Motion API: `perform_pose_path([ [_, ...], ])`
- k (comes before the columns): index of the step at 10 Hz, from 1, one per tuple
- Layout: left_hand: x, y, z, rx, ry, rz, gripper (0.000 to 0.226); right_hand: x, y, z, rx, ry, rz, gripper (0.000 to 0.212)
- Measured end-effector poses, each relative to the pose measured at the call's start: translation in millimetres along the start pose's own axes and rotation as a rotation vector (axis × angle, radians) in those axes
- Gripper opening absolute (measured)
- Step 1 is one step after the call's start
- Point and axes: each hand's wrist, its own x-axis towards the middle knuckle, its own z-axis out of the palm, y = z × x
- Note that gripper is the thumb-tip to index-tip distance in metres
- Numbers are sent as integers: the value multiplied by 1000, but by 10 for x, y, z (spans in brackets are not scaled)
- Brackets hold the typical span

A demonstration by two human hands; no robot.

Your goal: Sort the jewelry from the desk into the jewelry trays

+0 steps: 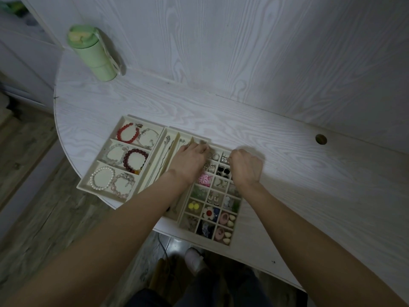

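Closest to us, the cream grid tray of small square compartments (223, 241) sits at the counter's front edge, already packed: pale shell-shaped pieces on pink pads, a white-and-red flower, two yellow balls, a pink knotted flower, silver earrings and rings further up. Both hands are working at the far end of that tray. The left hand (190, 161) reaches over the long, narrow slots of the cream necklace tray (170, 131), fingers curled down at the top corner where the two trays meet; whether it pinches anything is hidden under the knuckles. The right hand (246, 166) is bunched into a loose fist at the grid's far right corner, just beside the silver rings, and again I cannot tell if it holds a piece. The hands are apart, with the ring compartments between them. To the left lies the cream three-section bracelet tray (83, 185), holding red, dark red, pearl and pale bead bracelets. No loose jewelry shows on the white wood-grain counter (287, 173), so the sorting looks nearly done. Next comes a careful settling of whatever is in hand into a far compartment. Beyond stands a pale green lidded bottle (95, 56).
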Motion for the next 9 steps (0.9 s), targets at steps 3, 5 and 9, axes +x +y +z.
perform_pose_path([
  [3,-18,-4,-5,-41,-21,-13,60,23,21,20,16,7,-6,23],
  [5,-25,23,-40,-72,-58,-30,62,33,58,1,79,-12,10,15],
  [9,-356,-52,-270,-599,-144,-128,38,-424,311,-721,819,-205,4,19],
])
